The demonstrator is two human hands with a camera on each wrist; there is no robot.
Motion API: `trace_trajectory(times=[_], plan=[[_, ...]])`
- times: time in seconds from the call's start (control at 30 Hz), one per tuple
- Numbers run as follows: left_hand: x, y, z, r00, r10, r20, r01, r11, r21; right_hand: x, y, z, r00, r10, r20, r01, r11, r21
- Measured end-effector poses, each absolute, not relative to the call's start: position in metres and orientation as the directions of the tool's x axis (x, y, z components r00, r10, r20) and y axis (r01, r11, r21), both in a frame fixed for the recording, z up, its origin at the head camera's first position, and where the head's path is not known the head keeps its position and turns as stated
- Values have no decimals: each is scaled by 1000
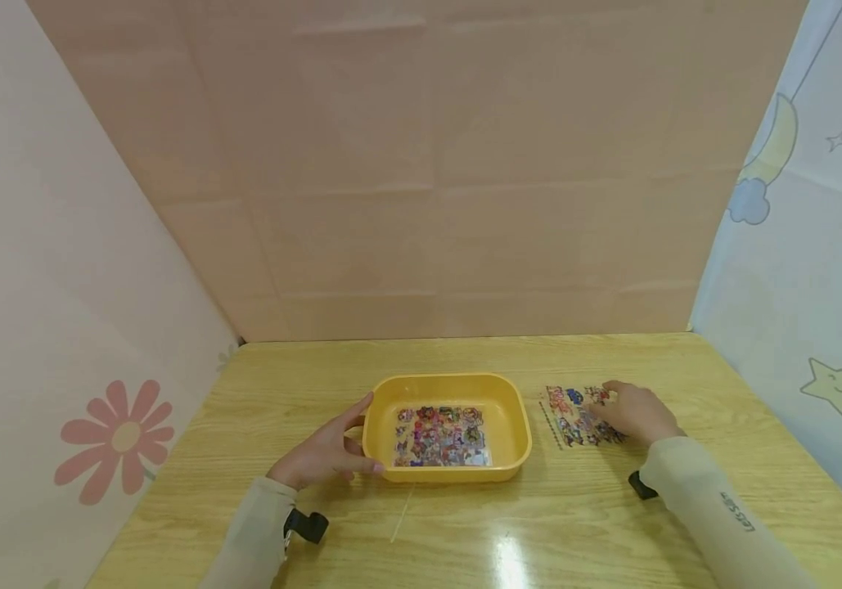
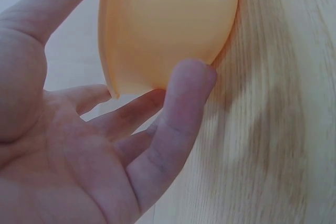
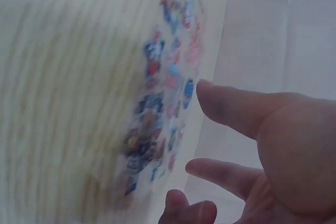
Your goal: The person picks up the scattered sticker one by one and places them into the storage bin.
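Note:
A yellow plastic tray (image 1: pixel 519 425) stands on the table, and a clear sheet of colourful cartoon stickers (image 1: pixel 439 436) lies flat in it. My left hand (image 1: pixel 328 450) holds the tray's left end, with the thumb at the front corner and a finger reaching to the back corner. In the left wrist view, fingertips press on the tray's end wall (image 2: pixel 168 30). Right of the tray, another clear sticker sheet (image 1: pixel 570 419) lies on the wood. Over its right side is my right hand (image 1: pixel 645 417), thumb and fingers apart in the right wrist view.
The wooden table (image 1: pixel 457 532) carries both the tray and the loose sheet. A plain beige backdrop (image 1: pixel 428 204) rises along its far edge. Patterned sheets hang on the left (image 1: pixel 45 286) and right (image 1: pixel 818 270).

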State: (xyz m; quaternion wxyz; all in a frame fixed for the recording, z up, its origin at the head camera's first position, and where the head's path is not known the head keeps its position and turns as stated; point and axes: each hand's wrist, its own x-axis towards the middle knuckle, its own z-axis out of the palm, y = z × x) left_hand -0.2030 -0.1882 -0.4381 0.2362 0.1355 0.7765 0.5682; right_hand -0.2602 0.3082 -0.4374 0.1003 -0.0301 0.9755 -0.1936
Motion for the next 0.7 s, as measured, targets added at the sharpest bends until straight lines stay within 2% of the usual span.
trace_trajectory(times=[0.47, 0.7], plan=[[-202, -187, -435, -852, 477, -217, -58, 324, 944, -257, 312, -445, -967, -61, -246, 33, 932, -360], [-201, -187, -435, -850, 479, -220, -62, 324, 944, -259, 313, -444, -965, -108, -237, -19, 937, -350]])
